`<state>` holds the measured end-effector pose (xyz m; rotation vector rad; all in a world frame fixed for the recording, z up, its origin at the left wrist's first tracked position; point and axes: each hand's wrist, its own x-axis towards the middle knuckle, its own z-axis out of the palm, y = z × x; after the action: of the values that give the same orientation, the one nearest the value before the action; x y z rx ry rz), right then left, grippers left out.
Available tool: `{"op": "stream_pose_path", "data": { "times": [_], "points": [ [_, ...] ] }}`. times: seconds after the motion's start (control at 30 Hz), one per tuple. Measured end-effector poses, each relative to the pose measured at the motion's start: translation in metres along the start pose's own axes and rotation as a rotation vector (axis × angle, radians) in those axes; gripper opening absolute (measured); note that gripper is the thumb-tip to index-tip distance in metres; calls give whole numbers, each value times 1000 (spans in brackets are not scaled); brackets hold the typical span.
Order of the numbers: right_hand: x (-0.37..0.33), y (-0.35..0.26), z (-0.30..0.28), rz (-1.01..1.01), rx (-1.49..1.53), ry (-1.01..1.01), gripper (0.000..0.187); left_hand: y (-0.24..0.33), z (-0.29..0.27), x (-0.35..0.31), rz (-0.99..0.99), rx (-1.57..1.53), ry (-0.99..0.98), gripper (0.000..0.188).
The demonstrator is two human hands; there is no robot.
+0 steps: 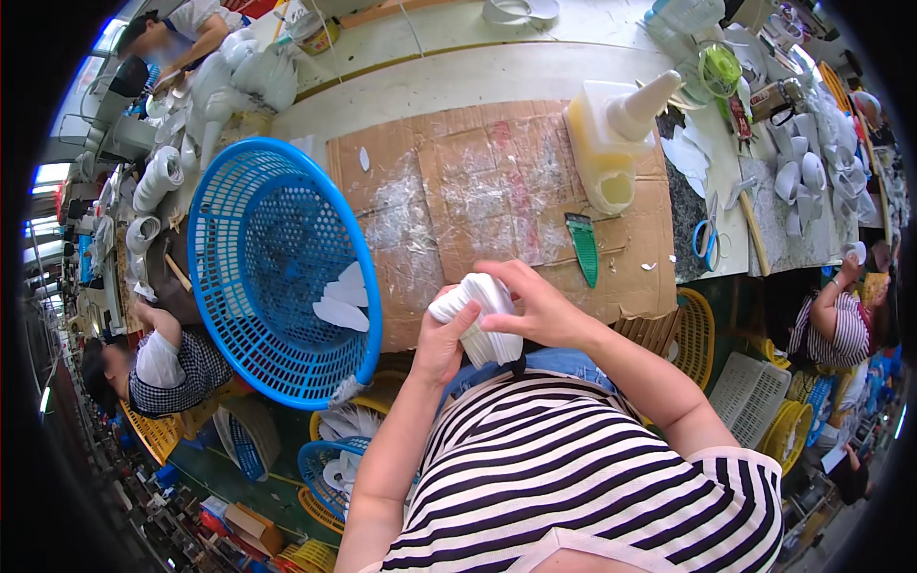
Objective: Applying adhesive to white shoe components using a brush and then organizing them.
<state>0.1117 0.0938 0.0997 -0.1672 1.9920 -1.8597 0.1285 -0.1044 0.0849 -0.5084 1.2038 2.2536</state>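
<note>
Close to my body, at the near edge of the cardboard, I hold a thick stack of thin white pieces (492,329). My left hand (441,342) is wrapped round its left side, thumb across the layered edges. On the other side my right hand (535,306) has its fingers bent over the top and right of the same stack. Left of the hands stands a large blue plastic basket (367,239), tilted. A few flat white rounded pieces (342,304) lie inside it against the right wall. What the white pieces are made of I cannot make out.
A glue-stained cardboard sheet (411,244) covers the bench. On it are a nozzled bottle of yellowish liquid (611,143) and a green scraper-like tool (583,250). Blue-handled scissors (707,241) lie to the right. Other people work at the left and right.
</note>
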Motion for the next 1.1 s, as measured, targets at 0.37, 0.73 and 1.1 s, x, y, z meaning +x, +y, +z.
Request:
{"op": "stream_pose_path", "data": {
  "times": [0.37,0.73,1.1],
  "points": [
    [-11,25,-12,51,213,211,33,-17,37,14,-4,115,-7,46],
    [25,34,-57,-26,316,662,27,-23,25,14,-218,-65,-49,48],
    [33,27,-70,348,993,443,25,116,18,142,293,869,340,41]
  ]
}}
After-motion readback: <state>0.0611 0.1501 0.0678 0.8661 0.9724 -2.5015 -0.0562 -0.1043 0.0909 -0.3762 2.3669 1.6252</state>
